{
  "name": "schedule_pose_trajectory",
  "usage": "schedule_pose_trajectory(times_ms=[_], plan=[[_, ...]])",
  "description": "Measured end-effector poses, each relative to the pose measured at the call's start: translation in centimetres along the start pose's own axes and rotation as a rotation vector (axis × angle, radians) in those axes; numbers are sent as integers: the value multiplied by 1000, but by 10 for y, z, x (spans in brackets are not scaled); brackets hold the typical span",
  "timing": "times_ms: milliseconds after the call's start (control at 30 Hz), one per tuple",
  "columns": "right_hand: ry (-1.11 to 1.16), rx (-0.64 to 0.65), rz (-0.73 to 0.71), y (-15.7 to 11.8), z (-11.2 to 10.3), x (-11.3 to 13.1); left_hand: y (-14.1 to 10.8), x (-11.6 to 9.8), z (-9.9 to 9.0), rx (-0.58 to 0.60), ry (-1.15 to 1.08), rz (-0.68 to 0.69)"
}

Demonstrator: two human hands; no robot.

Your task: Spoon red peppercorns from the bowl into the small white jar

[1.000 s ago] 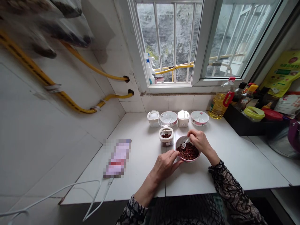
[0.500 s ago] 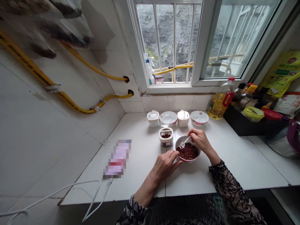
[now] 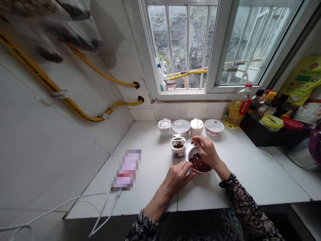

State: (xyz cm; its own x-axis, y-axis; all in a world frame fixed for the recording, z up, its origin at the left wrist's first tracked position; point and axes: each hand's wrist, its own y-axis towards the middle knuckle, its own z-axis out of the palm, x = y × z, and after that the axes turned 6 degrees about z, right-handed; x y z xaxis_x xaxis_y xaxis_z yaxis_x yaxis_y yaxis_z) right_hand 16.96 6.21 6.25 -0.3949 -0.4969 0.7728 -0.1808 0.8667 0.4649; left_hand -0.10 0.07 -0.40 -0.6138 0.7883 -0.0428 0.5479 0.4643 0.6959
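A bowl of dark red dried peppercorns stands on the white tiled counter. My left hand grips its left rim, thumb low on the outer side. Pinched in my right hand is a small white spoon, held level over the mouth of a seasoning jar. That jar has its clear lid raised and some of the same peppercorns inside. Whether the spoon's tip carries anything is too small to tell.
Behind are two more seasoning jars, one white jar between a glassy bowl and a floral bowl. An oil bottle and a black condiment box stand right. A blurred-out phone-like object with a white cable lies left.
My right hand has lifted the spoon out of the bowl and moved it left, over the open jar. My left hand stays on the bowl's rim.
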Motion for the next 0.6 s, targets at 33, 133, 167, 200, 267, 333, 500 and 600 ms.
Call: schedule_pose_trajectory(times_ms=[33,133,167,200,267,333,500,600], plan=[[-61,32,-53,-1,1,1,0,0,0,-4,-1,1],[-102,19,-91,-1,-4,1,0,0,0,-8,-7,2],[-84,-18,-64,-2,-8,0,0,0,0,-7,-8,4],[-64,-58,-25,-2,-13,-2,1,0,-1,-5,-10,6],[-67,-103,38,-2,-24,-7,1,0,-2,-1,-11,13],[-125,-79,71,-2,-33,-14,1,0,-2,-3,-12,17],[-287,101,77,-6,-30,-24,1,0,-2,4,1,17],[-302,212,67,-8,-21,-23,1,0,-1,-8,16,20]])
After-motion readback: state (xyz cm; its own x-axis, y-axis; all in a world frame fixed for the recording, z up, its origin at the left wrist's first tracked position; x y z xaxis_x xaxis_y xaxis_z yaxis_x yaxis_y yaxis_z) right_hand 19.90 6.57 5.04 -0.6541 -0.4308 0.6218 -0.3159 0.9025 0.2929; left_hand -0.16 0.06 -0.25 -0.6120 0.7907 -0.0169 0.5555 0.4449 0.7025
